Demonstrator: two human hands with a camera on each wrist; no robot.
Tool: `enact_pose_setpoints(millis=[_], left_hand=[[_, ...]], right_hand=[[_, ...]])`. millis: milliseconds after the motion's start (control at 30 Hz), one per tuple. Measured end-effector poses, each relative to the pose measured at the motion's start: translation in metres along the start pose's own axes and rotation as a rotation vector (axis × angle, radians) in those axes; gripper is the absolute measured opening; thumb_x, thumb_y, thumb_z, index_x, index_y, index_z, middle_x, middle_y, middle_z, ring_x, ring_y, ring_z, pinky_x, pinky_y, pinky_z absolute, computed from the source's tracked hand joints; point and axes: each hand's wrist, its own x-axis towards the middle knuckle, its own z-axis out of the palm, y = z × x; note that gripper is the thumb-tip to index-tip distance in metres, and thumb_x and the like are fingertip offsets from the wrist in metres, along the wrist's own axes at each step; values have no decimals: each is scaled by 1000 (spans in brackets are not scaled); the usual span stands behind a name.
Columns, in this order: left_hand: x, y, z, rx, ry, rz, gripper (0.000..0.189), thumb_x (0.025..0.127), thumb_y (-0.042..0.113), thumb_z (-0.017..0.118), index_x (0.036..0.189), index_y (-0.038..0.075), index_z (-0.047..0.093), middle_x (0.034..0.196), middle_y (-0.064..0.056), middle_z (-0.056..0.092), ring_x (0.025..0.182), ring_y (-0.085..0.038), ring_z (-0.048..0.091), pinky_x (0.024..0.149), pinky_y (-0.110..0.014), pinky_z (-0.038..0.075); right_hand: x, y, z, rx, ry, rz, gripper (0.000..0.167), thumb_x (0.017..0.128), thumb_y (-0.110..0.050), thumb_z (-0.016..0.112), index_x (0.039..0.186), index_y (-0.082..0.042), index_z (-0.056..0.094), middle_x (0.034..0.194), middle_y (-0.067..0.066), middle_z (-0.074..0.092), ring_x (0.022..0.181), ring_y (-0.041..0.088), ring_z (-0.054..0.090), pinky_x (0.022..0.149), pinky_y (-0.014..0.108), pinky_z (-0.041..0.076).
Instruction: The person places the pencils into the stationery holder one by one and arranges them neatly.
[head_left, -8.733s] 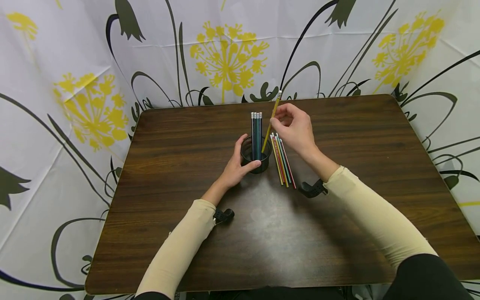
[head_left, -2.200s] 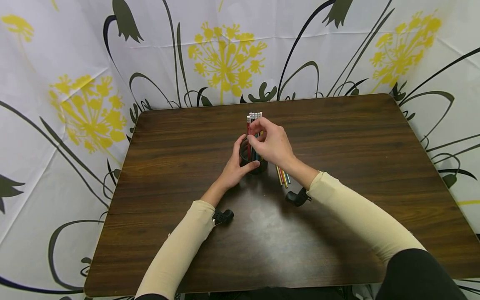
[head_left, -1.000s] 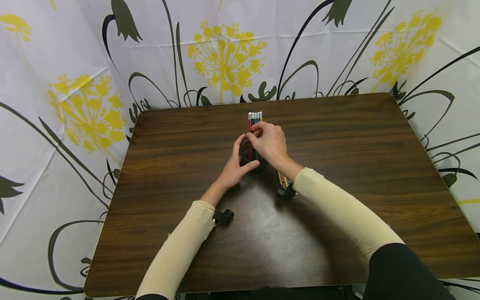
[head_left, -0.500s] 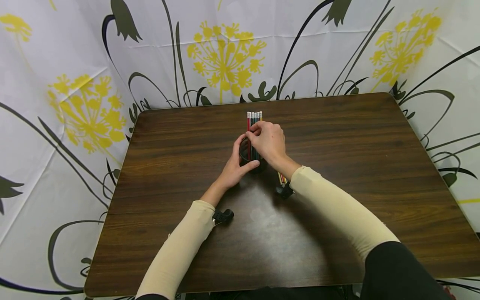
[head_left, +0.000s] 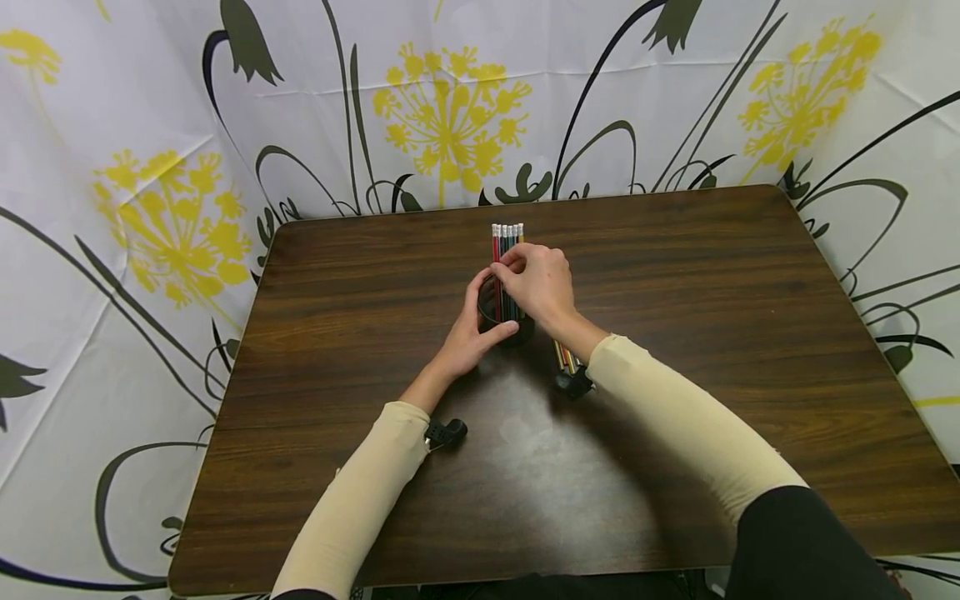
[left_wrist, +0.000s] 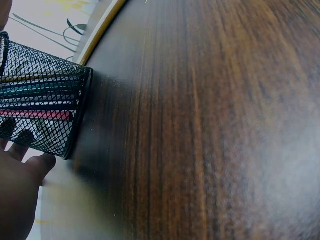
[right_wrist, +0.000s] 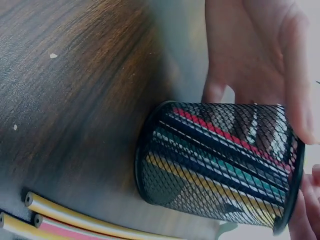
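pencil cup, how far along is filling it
Done: several pencils stand in the cup. In hand: the right hand seems to pinch the red pencil, already inside, while the left hand holds the cup. Apparently left: loose pencils on the table beside it.

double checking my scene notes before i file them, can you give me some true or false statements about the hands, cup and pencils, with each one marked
1. The left hand holds the black mesh cup. True.
2. The cup lies on its side. False: it stands upright on the table.
3. The right hand has its fingers at the red pencil in the cup. True.
4. Every pencil is in the cup. False: several loose pencils lie on the table beside it.
5. A yellow pencil stands in the cup. True.
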Motion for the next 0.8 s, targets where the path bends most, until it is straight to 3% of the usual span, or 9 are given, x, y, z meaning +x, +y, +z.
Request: enact_pose_setpoints(millis=[200, 367, 467, 567, 700, 800], left_hand=[[1, 2, 0, -12, 10, -17, 84, 92, 0, 62, 155, 8, 7, 153, -24, 26, 140, -36, 27, 110, -60, 22], [0, 4, 0, 27, 23, -35, 85, 92, 5, 64, 155, 10, 8, 154, -22, 26, 140, -34, 27, 111, -59, 21], [-1, 5, 0, 48, 28, -40, 85, 92, 8, 65, 156, 11, 8, 154, -21, 26, 140, -34, 28, 111, -59, 22], [-3, 5, 0, 58, 27, -37, 86, 92, 10, 66, 156, 10, 8, 154, -21, 26, 140, -33, 28, 112, -59, 22], [-3, 5, 0, 56, 24, -37, 85, 93, 10, 66, 155, 10, 8, 154, -22, 26, 141, -33, 28, 112, -59, 21], [-2, 5, 0, 47, 21, -41, 85, 93, 10, 66, 155, 11, 8, 155, -21, 26, 141, -33, 28, 112, -58, 21]], right_hand=[[2, 12, -17, 168, 151, -1, 20, 91, -27, 71, 85, -8, 71, 67, 0, 66, 55, 11, 60, 52, 27, 45], [5, 36, -30, 168, 198, 117, 21, 92, -29, 69, 87, -9, 70, 67, 1, 64, 54, 13, 57, 53, 26, 40], [2, 53, -34, 97, 102, 218, 18, 92, -28, 67, 92, -10, 71, 73, 3, 67, 60, 17, 60, 58, 30, 41], [-4, 68, -34, 5, -72, 304, 18, 93, -26, 65, 100, -11, 71, 83, 4, 69, 68, 19, 64, 65, 36, 45], [-11, 85, -32, -91, -270, 357, 23, 95, -27, 63, 108, -11, 70, 91, 5, 69, 72, 19, 64, 69, 38, 46], [-14, 95, -28, -104, -333, 364, 28, 95, -32, 65, 112, -11, 69, 91, 5, 68, 68, 19, 63, 65, 36, 47]])
